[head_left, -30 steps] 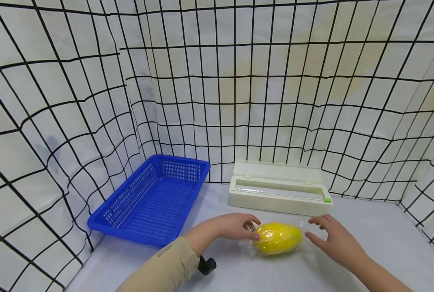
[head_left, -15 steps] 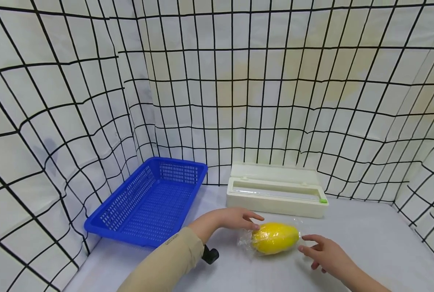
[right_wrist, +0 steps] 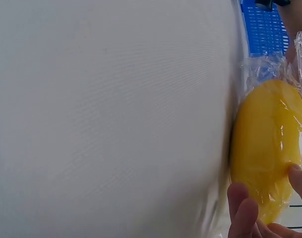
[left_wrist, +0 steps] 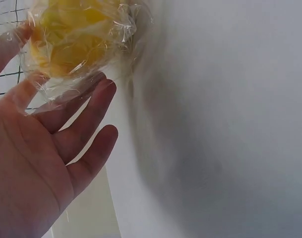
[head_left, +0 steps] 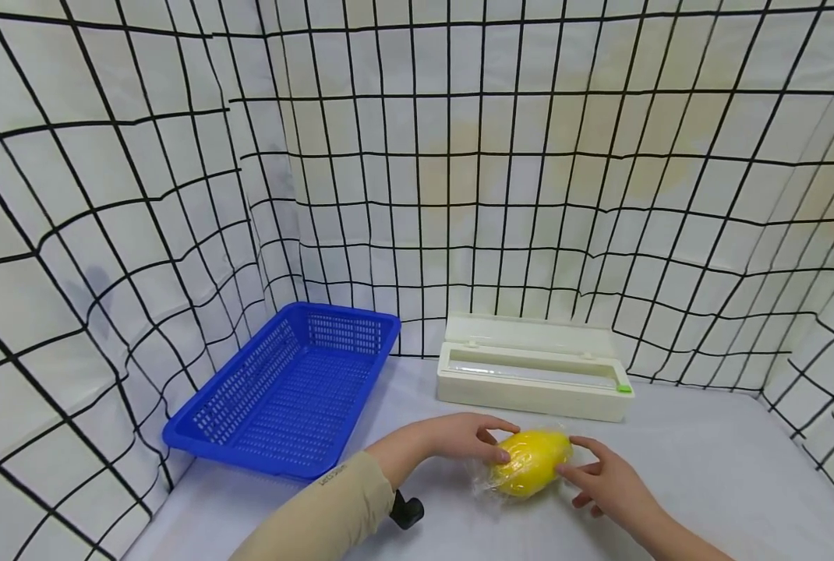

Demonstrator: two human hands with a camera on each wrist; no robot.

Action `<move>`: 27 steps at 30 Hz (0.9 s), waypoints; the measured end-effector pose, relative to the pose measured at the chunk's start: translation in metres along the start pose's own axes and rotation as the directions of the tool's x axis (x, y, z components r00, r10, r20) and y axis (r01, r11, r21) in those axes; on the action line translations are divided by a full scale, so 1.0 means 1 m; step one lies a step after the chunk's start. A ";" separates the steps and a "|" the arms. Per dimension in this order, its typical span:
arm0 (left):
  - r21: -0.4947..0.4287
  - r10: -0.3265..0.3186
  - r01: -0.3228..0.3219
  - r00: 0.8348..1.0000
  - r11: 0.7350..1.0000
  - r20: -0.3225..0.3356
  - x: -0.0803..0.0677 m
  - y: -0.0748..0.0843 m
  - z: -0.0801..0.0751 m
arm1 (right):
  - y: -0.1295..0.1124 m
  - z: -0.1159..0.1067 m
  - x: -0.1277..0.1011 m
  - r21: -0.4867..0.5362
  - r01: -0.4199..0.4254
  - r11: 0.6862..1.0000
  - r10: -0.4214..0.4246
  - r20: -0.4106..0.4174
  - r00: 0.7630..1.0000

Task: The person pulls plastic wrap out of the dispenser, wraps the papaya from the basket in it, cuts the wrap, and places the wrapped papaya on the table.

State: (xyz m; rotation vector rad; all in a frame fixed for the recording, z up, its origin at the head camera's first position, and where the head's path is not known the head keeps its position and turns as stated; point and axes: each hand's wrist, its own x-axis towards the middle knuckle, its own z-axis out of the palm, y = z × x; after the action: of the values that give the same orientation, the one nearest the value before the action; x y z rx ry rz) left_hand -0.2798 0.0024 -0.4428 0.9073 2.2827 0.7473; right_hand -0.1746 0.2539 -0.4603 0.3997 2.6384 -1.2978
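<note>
A yellow oval fruit [head_left: 529, 467] wrapped in clear cling film lies on the white table between both hands. At its left end, my left hand [head_left: 459, 438] holds the wrapped fruit lightly between thumb and fingers. From the left wrist view, loose crinkled film [left_wrist: 128, 25] hangs around that end, and the other fingers of the left hand [left_wrist: 41, 148] are spread below it. My right hand [head_left: 613, 483] pinches the opposite end with thumb and forefinger, its remaining fingers bent. Smooth film covers the fruit [right_wrist: 265, 134] in the right wrist view, bunching up at the far end.
Behind the fruit stands a white cling film box [head_left: 536, 393], lid up, with a roll inside. To the left is a blue plastic basket [head_left: 347, 436]. A black object [head_left: 407, 511] shows beside the left sleeve. Black-gridded white walls surround the table.
My right hand has moved left onto the fruit's right end. The fruit has turned slightly, its right end swinging away from me. My left thumb now lies further over the left end.
</note>
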 end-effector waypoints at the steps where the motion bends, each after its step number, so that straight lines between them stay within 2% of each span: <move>1: -0.005 -0.005 0.005 1.000 1.000 -0.006 -0.001 0.000 0.001 | 0.000 0.001 0.001 0.008 0.003 1.000 -0.003 0.000 1.000; 8: -0.107 -0.058 0.052 0.997 0.993 -0.060 -0.008 0.000 0.011 | -0.005 0.005 0.006 0.073 0.055 0.996 -0.055 0.002 0.998; 13: -0.206 -0.057 0.040 0.995 0.978 -0.079 -0.016 -0.001 0.022 | -0.007 0.002 0.009 0.106 0.085 0.991 -0.087 0.009 0.996; 20: -0.373 -0.044 0.019 0.997 0.928 -0.058 -0.023 -0.001 0.034 | -0.009 0.001 0.016 0.130 0.129 0.983 -0.134 0.036 0.990; 23: -0.394 -0.065 0.034 0.996 0.919 -0.065 -0.024 0.000 0.037 | -0.012 0.002 0.019 0.122 0.148 0.981 -0.153 0.038 0.987; 27: -0.365 -0.098 0.058 0.991 0.929 -0.093 -0.026 0.000 0.039 | -0.016 0.003 0.022 0.081 0.187 0.979 -0.190 0.041 0.981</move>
State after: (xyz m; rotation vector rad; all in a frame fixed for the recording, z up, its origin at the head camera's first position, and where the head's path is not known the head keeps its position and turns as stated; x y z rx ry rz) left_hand -0.2380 -0.0057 -0.4623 0.6121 2.1554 1.1598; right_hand -0.1999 0.2457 -0.4561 0.1281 2.6456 -1.4482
